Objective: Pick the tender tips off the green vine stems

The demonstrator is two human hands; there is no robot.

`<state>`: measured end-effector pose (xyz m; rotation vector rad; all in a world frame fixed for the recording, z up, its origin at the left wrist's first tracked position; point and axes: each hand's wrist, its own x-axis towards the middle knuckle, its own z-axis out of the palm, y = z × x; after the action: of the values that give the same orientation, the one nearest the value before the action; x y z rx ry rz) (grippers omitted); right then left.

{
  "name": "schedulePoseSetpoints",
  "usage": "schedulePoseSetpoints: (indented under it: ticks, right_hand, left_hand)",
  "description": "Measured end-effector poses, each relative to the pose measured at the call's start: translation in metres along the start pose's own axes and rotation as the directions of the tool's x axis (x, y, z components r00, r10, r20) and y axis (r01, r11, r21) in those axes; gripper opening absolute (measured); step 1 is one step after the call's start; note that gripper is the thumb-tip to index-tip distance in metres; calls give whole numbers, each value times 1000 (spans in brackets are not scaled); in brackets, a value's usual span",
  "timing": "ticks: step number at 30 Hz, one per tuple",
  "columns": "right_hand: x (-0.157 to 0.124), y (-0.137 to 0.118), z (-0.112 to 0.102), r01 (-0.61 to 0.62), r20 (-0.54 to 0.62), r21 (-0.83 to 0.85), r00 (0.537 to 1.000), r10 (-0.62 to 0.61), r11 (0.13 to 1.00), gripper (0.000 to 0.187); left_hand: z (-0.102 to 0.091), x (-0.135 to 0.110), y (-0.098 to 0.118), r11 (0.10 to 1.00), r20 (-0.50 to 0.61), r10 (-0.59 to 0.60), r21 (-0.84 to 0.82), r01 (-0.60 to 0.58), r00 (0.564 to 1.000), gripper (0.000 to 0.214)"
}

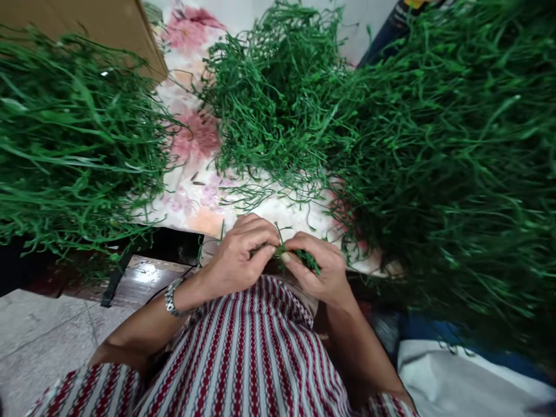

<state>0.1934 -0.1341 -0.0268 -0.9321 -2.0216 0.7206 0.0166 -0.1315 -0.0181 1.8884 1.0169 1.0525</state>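
Note:
My left hand and my right hand meet just above my lap, at the near edge of the cloth. Thumb and forefinger of each are pinched on a thin green plant stem, which looks like plastic. Its tip sticks up between my fingertips, and more green strands show under my right fingers. How the stem is joined or bent there is hidden by the fingers. A few loose green stems lie on the cloth right in front of my hands.
A floral cloth covers the table. Tangled green stems are heaped at the left, back middle and right, the left and right heaps overhanging the front edge. A cardboard box stands at back left.

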Motion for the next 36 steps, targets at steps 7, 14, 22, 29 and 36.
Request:
schedulePoseSetpoints:
  ticks: [7,14,22,29,36]
  right_hand:
    - [-3,-2,-8,-12,-109,26,994,15,1000,20]
    - [-2,0,-5,54,-37,-42,998,-56,998,19]
    - [-2,1,-14,86,87,-88,993,-78,992,10]
    - [1,1,-18,59,149,-83,988,-46,995,11]
    - [-2,7,-16,145,218,-204,971,-99,968,8]
  left_hand:
    - [8,-3,2,993,-28,76,90,-73,997,11]
    - [12,-5,3,969,-42,207,145,-199,978,11]
    - [8,-4,3,986,5,144,84,-144,990,11]
    - [6,-1,3,999,83,7,-38,-4,997,12]
    - [6,-1,7,975,145,37,211,-68,989,8]
